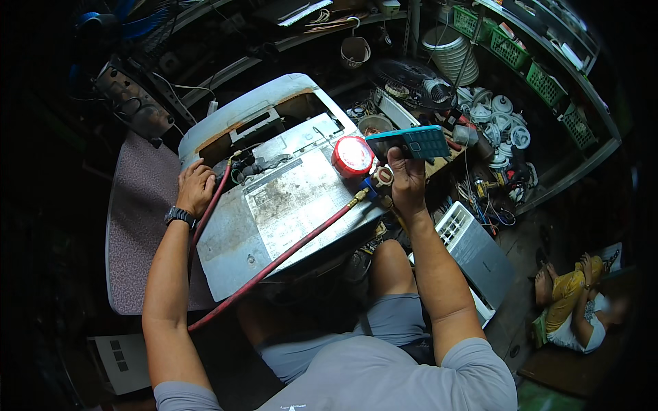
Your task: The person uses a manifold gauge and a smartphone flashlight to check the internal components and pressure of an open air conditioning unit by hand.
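Observation:
My right hand (407, 181) is closed around a teal keypad phone (429, 142), its thumb over the lower edge. Just left of the phone sits a round red pressure gauge (353, 157), its dial brightly lit. A blue valve body with a reddish knob (383, 176) joins it below. From a brass fitting there, a red hose (274, 264) runs down left, and a red hose length also passes my left wrist to a fitting on the unit. My left hand (197, 186) lies with fingers spread on the left edge of a worn metal appliance unit (226, 257), holding nothing.
A pink speckled board (140, 233) stands left of the unit. To the right are a grey-and-white panel (473, 246), a pile of white plastic parts (504, 123), tangled wires and a fan (418, 82). Green baskets (507, 49) line a shelf. Another person (576, 301) sits at the far right.

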Available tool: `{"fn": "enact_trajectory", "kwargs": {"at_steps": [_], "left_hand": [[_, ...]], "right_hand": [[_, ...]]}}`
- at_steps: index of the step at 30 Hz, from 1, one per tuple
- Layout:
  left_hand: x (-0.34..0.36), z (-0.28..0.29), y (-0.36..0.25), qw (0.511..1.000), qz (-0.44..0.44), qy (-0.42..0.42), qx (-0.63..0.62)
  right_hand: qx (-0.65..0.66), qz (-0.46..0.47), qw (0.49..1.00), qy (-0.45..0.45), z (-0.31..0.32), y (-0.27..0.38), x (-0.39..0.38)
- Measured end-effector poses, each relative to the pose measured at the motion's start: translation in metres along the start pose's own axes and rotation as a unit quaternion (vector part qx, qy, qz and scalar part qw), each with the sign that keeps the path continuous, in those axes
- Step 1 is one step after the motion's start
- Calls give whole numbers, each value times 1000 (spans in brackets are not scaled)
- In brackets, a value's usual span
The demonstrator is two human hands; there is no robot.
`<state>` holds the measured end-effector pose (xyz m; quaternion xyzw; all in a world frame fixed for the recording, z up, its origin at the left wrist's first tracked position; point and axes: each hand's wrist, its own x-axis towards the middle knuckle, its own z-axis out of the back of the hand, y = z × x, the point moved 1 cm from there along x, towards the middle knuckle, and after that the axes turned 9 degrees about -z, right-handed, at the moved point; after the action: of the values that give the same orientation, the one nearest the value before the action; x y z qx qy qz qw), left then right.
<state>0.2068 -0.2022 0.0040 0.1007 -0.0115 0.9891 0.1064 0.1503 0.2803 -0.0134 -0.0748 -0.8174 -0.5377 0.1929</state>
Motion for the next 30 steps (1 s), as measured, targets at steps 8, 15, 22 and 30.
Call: {"fn": "enact_trajectory", "kwargs": {"at_steps": [8, 15, 22, 30], "left_hand": [[-1, -2, 1, 1000, -2, -2, 0], [-2, -7, 6, 1000, -8, -9, 0], [0, -5, 6, 1000, -1, 12, 8], [0, -4, 2, 1000, 6, 1, -9]], "right_hand": [[-31, -8, 999, -21, 3, -2, -3], [-67, 29, 997, -24, -1, 3, -2], [-36, 14, 998, -53, -2, 5, -2], [-59, 33, 996, -56, -5, 9, -1]]}}
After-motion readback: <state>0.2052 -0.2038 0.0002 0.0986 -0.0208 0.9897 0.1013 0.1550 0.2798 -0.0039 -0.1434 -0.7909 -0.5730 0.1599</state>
